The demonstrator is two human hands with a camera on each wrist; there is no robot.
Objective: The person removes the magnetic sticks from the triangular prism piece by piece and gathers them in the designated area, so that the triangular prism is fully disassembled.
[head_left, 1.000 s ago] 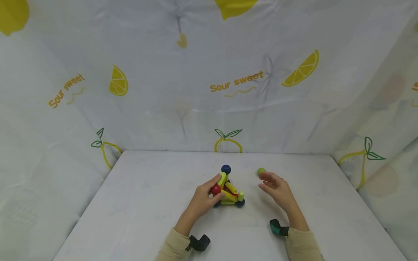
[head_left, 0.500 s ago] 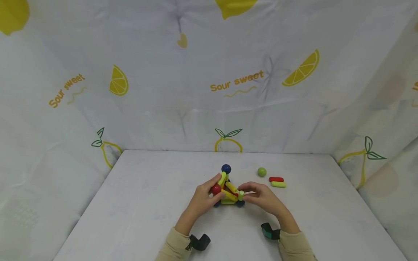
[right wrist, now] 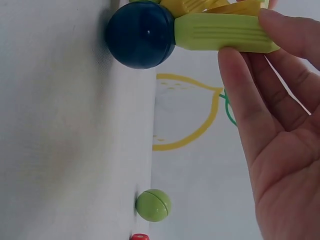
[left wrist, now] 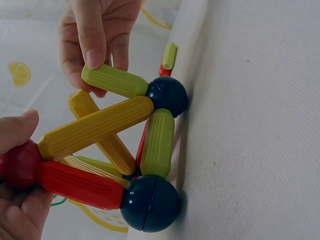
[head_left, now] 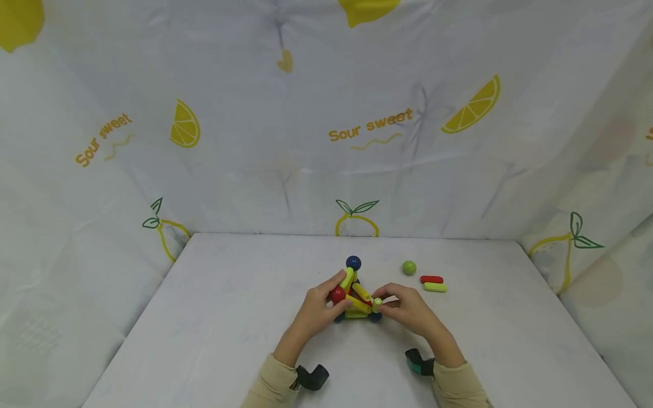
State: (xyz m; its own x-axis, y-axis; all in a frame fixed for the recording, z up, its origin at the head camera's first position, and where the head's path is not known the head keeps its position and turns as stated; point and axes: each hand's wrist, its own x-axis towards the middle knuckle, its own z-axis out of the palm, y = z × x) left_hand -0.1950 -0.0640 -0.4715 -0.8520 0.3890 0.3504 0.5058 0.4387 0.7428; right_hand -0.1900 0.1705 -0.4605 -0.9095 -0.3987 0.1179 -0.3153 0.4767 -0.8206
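Observation:
A structure of magnetic rods and balls stands on the table, its yellow rod (left wrist: 97, 127) and red rod (left wrist: 80, 185) running from a red ball (left wrist: 20, 166). My left hand (head_left: 312, 314) grips that red ball between thumb and fingers. On the structure's right side, a light green rod (right wrist: 220, 32) rises from a dark blue ball (right wrist: 140, 35). Thumb and fingers of my right hand (head_left: 412, 310) pinch this rod near its upper end. Another dark blue ball (head_left: 353, 263) tops the far part of the structure.
Right of the structure lie a loose green ball (head_left: 409, 268), a red rod (head_left: 431, 279) and a light green rod (head_left: 435, 288), the two rods side by side. The white table (head_left: 229, 317) meets a lemon-print cloth (head_left: 265, 170) behind it.
My right hand has moved left from beside the green ball to the structure and now pinches the upright rod. The loose rods it covered are visible. My left hand has stayed put.

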